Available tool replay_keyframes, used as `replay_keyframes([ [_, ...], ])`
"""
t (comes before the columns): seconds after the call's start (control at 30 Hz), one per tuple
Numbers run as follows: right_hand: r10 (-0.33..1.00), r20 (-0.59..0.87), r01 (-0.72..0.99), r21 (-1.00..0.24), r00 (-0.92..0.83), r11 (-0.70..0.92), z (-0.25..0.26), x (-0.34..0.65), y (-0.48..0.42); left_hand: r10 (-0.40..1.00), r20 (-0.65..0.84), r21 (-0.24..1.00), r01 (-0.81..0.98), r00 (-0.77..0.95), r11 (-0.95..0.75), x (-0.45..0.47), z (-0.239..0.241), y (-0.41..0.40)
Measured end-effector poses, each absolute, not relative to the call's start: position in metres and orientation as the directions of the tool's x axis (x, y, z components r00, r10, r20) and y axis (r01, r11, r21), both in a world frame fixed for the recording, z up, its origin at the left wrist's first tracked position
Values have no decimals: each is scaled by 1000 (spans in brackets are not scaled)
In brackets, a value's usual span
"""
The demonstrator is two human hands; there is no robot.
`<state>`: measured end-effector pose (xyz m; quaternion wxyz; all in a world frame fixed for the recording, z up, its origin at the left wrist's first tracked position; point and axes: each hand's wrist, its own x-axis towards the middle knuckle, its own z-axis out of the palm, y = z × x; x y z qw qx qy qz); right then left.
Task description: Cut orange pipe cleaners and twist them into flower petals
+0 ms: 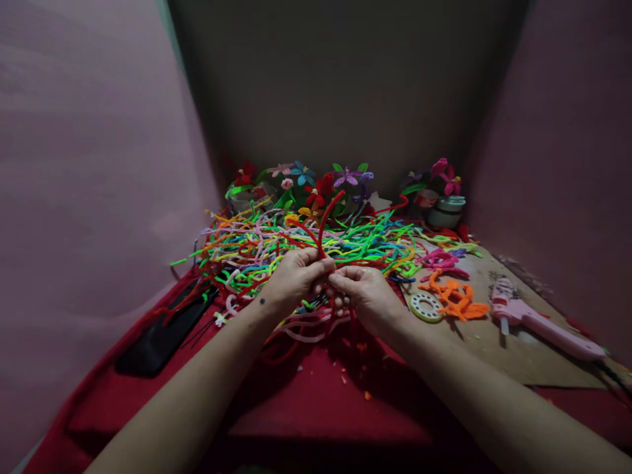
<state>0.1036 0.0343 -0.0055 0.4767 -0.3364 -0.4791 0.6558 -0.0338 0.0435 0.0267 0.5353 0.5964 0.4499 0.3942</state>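
Note:
My left hand (295, 279) and my right hand (363, 293) meet at the middle of the view, both pinched on a red pipe cleaner (326, 220) that curves up and away from my fingers. They hover over a big heap of coloured pipe cleaners (306, 247) spread on a red cloth (316, 401). Loose pink and red pieces lie just under my hands.
Finished pipe-cleaner flowers (316, 181) line the back wall. A cardboard sheet (518, 342) at right carries a pink glue gun (538, 320), an orange pipe-cleaner shape (457, 299), a round ring (425, 307) and a small pot (446, 212). A black flat object (162, 336) lies left.

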Motion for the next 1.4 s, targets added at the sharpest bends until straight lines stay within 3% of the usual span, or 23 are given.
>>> replay_keyframes([
  [0.17,956,3,-178,-983,-295,-52,-5,102,33,979,85,987,118,183,-108,-34,28,48],
  [0.27,963,35,-204,-979,-267,-21,-7,101,32,974,205,958,183,91,-219,-37,28,51],
  [0.43,883,-61,-511,-796,-466,-325,-7,103,34,969,202,978,31,142,-208,-42,26,54],
  [0.53,831,-95,-551,-707,-548,-444,-8,105,37,963,205,979,-21,174,-205,-43,25,54],
  [0.67,818,-110,-552,-687,-564,-473,-12,105,39,968,180,984,-41,173,-175,-41,25,51],
  [0.87,846,-115,-492,-769,-521,-408,-11,106,38,981,151,988,-4,118,-152,-38,27,48],
  [1.13,920,38,-443,-884,-391,-151,-7,109,39,986,63,996,-66,155,-53,-29,23,45],
  [1.4,933,10,-426,-892,-360,-155,-6,110,41,982,70,997,-25,177,-67,-29,23,45],
])
